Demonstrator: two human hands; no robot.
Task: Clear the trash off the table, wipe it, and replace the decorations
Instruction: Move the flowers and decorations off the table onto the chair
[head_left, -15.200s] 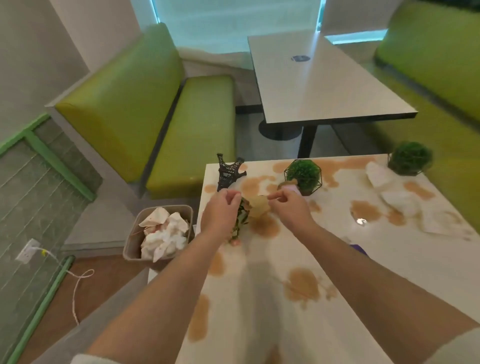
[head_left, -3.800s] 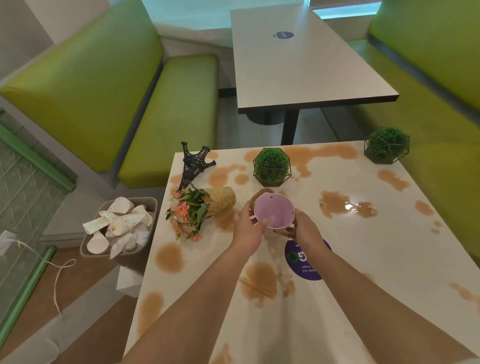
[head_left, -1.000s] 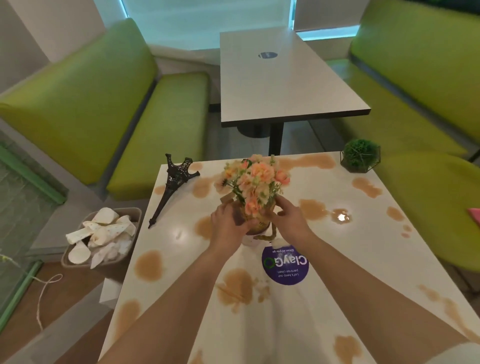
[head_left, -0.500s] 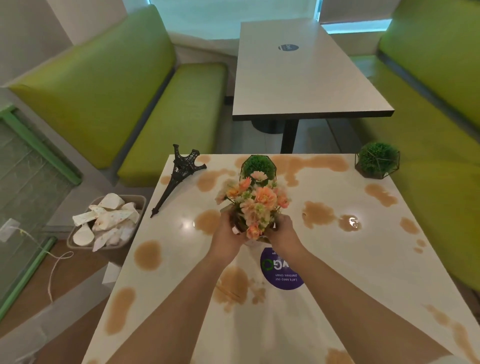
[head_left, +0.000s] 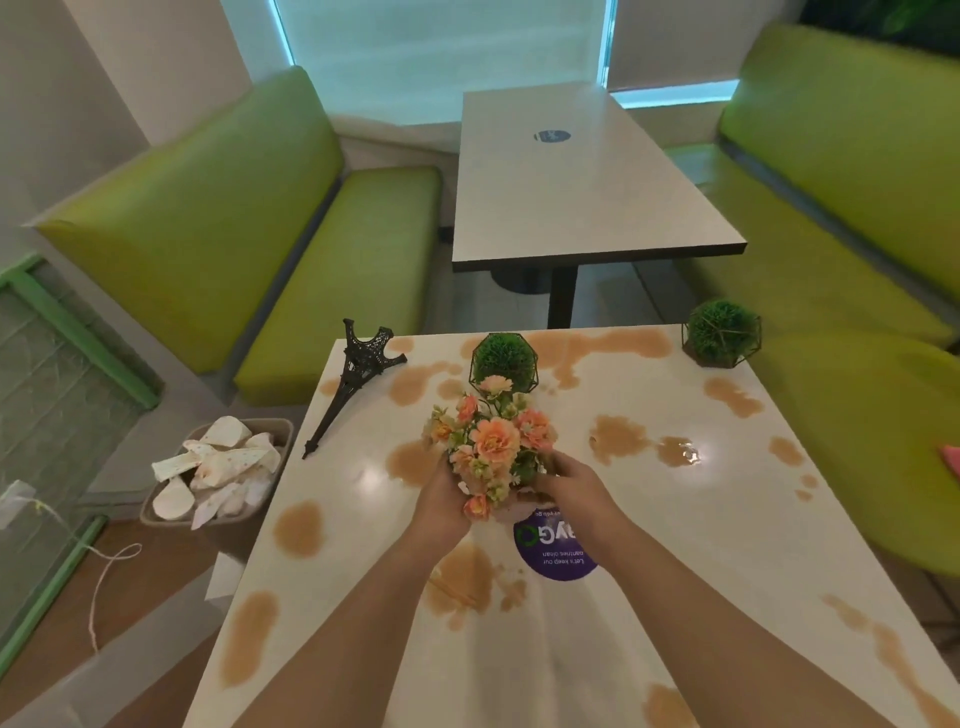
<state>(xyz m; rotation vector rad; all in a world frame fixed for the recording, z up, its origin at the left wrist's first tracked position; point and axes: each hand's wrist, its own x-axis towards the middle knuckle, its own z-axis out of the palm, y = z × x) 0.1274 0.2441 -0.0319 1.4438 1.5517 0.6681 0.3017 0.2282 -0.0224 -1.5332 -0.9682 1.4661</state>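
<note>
My bouquet of peach flowers (head_left: 488, 447), which earlier lay on its side on the desk (head_left: 675, 545) next to the little tower, stood upright between my left hand (head_left: 445, 501) and right hand (head_left: 570, 486), both curled round its base in a close grip. The crumpled napkins that had lain on the far right of the desk were gone from it. The tower model (head_left: 358, 374) had tipped and lay flat near the desk's left edge.
</note>
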